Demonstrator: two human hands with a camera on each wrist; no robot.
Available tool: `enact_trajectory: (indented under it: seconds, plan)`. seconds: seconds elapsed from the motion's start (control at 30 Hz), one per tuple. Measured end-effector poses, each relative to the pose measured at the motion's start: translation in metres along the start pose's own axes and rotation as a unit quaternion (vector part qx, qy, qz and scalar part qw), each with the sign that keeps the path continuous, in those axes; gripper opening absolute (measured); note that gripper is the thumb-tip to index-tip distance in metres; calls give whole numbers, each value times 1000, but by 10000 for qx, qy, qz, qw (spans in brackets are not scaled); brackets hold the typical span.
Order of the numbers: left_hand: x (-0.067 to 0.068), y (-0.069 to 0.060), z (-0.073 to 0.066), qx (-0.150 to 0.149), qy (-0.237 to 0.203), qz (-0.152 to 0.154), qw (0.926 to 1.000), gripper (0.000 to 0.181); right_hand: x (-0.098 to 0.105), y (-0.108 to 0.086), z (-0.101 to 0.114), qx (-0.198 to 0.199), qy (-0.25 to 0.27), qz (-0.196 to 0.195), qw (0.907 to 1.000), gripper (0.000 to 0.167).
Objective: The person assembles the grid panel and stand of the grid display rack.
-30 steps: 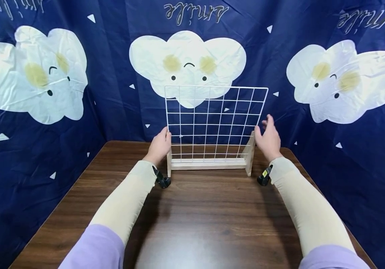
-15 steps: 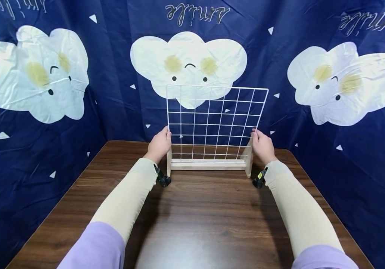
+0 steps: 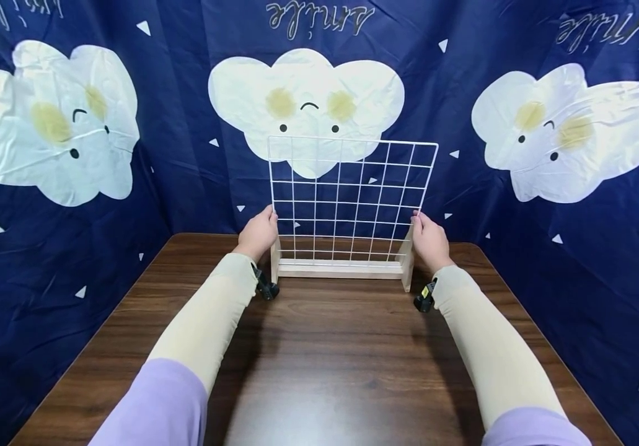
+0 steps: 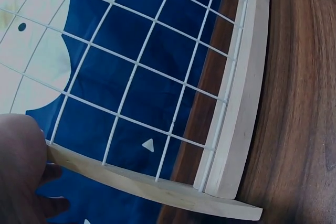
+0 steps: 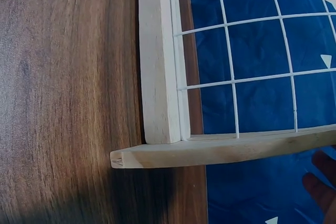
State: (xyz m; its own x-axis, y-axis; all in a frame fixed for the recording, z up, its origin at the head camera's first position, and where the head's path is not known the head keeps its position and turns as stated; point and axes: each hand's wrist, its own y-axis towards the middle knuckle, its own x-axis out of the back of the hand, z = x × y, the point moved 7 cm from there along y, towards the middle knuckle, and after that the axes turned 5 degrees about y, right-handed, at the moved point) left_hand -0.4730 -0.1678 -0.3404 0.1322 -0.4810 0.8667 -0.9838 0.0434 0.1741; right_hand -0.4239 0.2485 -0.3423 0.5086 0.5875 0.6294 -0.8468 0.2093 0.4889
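Observation:
A white wire grid panel [image 3: 338, 184] stands upright in a pale wooden stand [image 3: 341, 270], leaning slightly back. My left hand [image 3: 258, 234] grips its left edge just above the left wooden upright, thumb in front. On the opposite side, my right hand [image 3: 431, 240] holds the right edge at about the same height. In the left wrist view, the left hand [image 4: 21, 166] is at the upper end of the wooden side piece [image 4: 157, 192], with fingers behind. In the right wrist view, only some fingers [image 5: 320, 184] show at the edge, beyond the side piece [image 5: 226, 150].
The stand rests near the back of a brown wood-grain table [image 3: 325, 353]. Dark blue cloth [image 3: 185, 124] with cloud faces hangs close behind the table and on both sides. A small black camera [image 3: 266, 288] is strapped at each wrist.
My right hand, apart from the panel with fingers spread a second ago, has moved left and taken hold of its right edge. The left hand has kept its place.

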Motion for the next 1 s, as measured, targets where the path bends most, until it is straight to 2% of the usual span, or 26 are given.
enact_trajectory:
  seconds: [0.37, 0.67, 0.77, 0.9, 1.0]
  plan:
    - [-2, 3, 4, -41, 38, -27, 10000, 52, -4, 2, -1, 85, -3, -84, 9999, 43]
    - [-4, 1, 7, -182, -181, -110, 9996, 52, -6, 1, -1, 114, -74, 12, 9999, 43]
    - [-4, 0, 5, -256, -270, -12, 9993, 58, -4, -1, 0, 103, 23, 166, 9998, 51]
    - [1, -6, 2, -166, -367, 87, 9992, 76, 5, -5, 4, 74, 351, 347, 9988, 69]
    - [12, -12, -2, -125, -319, -88, 9994, 84, 18, -8, 13, 222, 476, 271, 9983, 79]
